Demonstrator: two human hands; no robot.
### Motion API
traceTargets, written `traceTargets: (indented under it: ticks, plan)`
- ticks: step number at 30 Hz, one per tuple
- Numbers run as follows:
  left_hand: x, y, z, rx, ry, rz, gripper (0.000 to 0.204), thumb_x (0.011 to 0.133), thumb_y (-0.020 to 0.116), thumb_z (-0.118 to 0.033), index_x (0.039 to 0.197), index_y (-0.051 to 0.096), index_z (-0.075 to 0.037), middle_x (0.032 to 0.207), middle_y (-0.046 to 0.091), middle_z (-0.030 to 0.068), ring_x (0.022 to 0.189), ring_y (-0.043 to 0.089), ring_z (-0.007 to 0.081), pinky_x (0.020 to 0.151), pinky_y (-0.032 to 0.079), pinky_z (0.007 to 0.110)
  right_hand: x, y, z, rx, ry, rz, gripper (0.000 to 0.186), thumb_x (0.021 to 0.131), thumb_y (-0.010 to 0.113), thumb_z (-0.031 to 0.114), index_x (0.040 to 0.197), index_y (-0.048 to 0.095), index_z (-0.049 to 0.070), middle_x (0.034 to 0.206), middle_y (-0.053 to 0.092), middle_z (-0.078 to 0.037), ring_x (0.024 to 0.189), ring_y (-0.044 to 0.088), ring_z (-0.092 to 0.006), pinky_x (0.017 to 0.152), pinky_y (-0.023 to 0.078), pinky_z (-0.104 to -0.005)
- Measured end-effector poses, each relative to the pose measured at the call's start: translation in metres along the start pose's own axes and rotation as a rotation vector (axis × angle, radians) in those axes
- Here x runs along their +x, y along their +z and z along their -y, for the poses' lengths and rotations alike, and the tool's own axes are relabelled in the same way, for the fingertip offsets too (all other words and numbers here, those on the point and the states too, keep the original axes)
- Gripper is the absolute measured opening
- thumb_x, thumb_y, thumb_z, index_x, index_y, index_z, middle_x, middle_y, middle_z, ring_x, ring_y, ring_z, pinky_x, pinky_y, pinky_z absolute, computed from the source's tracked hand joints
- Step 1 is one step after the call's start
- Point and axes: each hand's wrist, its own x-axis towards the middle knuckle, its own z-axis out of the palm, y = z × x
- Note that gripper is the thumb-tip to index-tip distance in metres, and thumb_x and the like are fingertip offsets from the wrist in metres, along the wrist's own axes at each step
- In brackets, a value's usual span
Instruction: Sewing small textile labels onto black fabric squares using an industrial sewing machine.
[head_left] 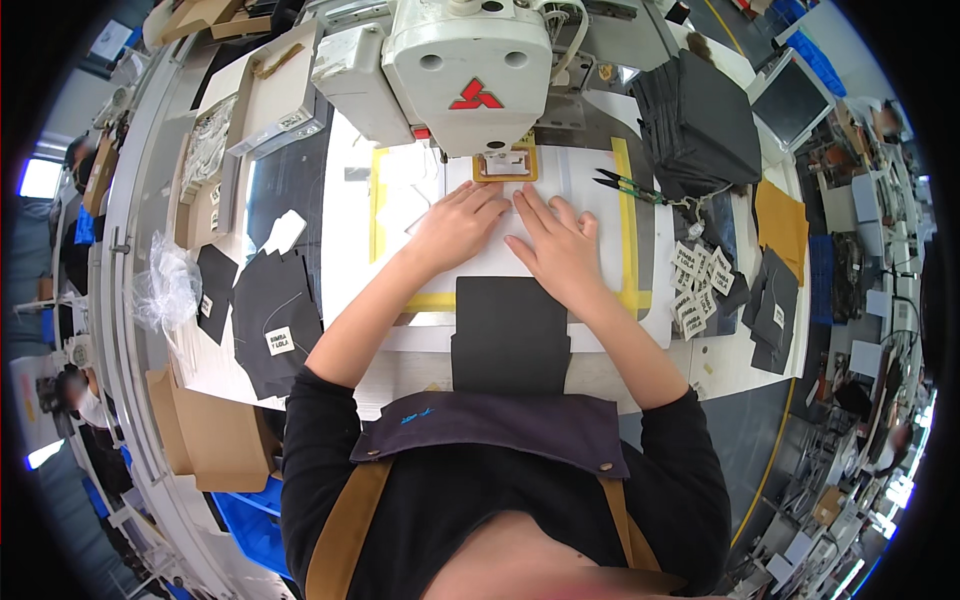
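White fabric piece [500, 235] under flat hands [510, 235]

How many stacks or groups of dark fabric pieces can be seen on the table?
4: a tall stack at upper right, a small group at the right edge, loose pieces at left, and one piece before the person. Others may be hidden.

Bright, even overhead light; sharp centre, fisheye bending and dark rim.

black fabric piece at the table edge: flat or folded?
Flat: the black rectangular fabric piece lies spread on the white table, no fold visible, both hands beyond it.
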Motion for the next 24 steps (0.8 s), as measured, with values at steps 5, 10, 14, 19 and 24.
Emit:
traceTargets:
  ticks: [5, 10, 14, 19, 24]
  plan:
    - [-0.003, -0.008, -0.004, 0.124, -0.068, -0.001, 0.026, 0.077, 0.068, -0.007, 0.103, 0.065, -0.003, 0.114, 0.065, 0.0125, 0.096, 0.066, 0.0297, 0.088, 0.052, 0.04, 0.011, 0.008, 0.005, -0.008, -0.002, -0.01, 0.056, 0.089, 0.062, 0.04, 0.134, 0.053, 0.01, 0.138, 0.052, 0.0, 0.115, 0.046, -0.0199, 0.089, 0.031, -0.0423]
    - [0.012, -0.016, -0.01, 0.147, 0.054, -0.089, 0.031, 0.078, 0.066, -0.013, 0.106, 0.064, 0.0, 0.112, 0.064, 0.0157, 0.102, 0.063, 0.0294, 0.088, 0.05, 0.038, 0.014, 0.011, 0.006, 0.006, 0.019, 0.001, 0.056, 0.087, 0.063, 0.039, 0.133, 0.054, 0.009, 0.137, 0.052, 0.0, 0.116, 0.045, -0.0211, 0.09, 0.031, -0.0435]
    - [0.021, -0.014, -0.013, 0.141, -0.015, -0.07, 0.04, 0.084, 0.065, -0.023, 0.116, 0.06, 0.0, 0.117, 0.062, 0.0179, 0.111, 0.059, 0.0323, 0.098, 0.045, 0.041, 0.016, 0.013, 0.01, 0.015, 0.058, 0.041, 0.054, 0.085, 0.065, 0.038, 0.129, 0.055, 0.009, 0.136, 0.052, 0.0, 0.119, 0.044, -0.0228, 0.091, 0.031, -0.045]
    - [0.027, -0.005, -0.01, 0.141, -0.046, 0.002, 0.048, 0.089, 0.061, -0.035, 0.123, 0.055, -0.001, 0.122, 0.059, 0.02, 0.114, 0.057, 0.0354, 0.102, 0.042, 0.044, 0.017, 0.02, 0.011, 0.025, 0.066, 0.029, 0.052, 0.084, 0.064, 0.037, 0.128, 0.056, 0.011, 0.136, 0.051, 0.001, 0.121, 0.044, -0.0232, 0.092, 0.031, -0.0463]
    - [0.031, 0.0, -0.008, 0.108, -0.072, 0.041, 0.053, 0.09, 0.06, -0.039, 0.127, 0.051, -0.002, 0.125, 0.057, 0.0218, 0.115, 0.055, 0.0369, 0.104, 0.04, 0.045, 0.016, 0.023, 0.01, 0.014, 0.089, 0.062, 0.05, 0.085, 0.062, 0.039, 0.128, 0.056, 0.014, 0.135, 0.052, 0.002, 0.122, 0.044, -0.0237, 0.093, 0.03, -0.0478]
